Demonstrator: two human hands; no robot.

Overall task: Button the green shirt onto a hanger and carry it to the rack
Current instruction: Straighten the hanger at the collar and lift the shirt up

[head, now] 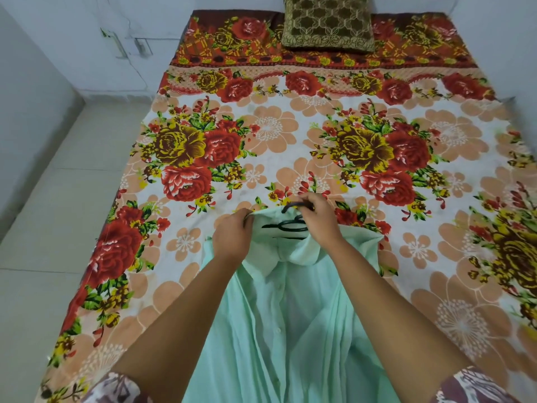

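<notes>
Floral cotton fills the view: the bed sheet [290, 135], red and gold roses on white with peach blossoms, runs from your waist right up to the far wall [87, 39]. Pale floor tiles [43, 228] run along the bed's left side.

Next in size is the green shirt [290, 330]. It lies on the near middle of the bed, front side up, collar pointing away from you and the body running back toward you between your forearms. The fabric is rumpled into long folds, and the right shoulder is bunched up under your right wrist.

Up at the head of the bed sits a brown and gold patterned cushion [328, 21], well apart from the shirt.

Now your hands. Your left hand [232, 239] is curled over the left side of the neck opening, fingers gripping the collar edge and lifting it. Your right hand [319, 219] is at the top of the collar, fingers pinched round the black hook [290, 205] that sticks out past the neck. Patterned sleeves [116, 388] show at the bottom corners.

Inside the open neck you can see the black hanger [270, 226], its bar lying across the inner back of the shirt just below the hook.

Smallest of all, pale buttons [280, 286] run down the front placket; whether they are fastened, you cannot tell.
</notes>
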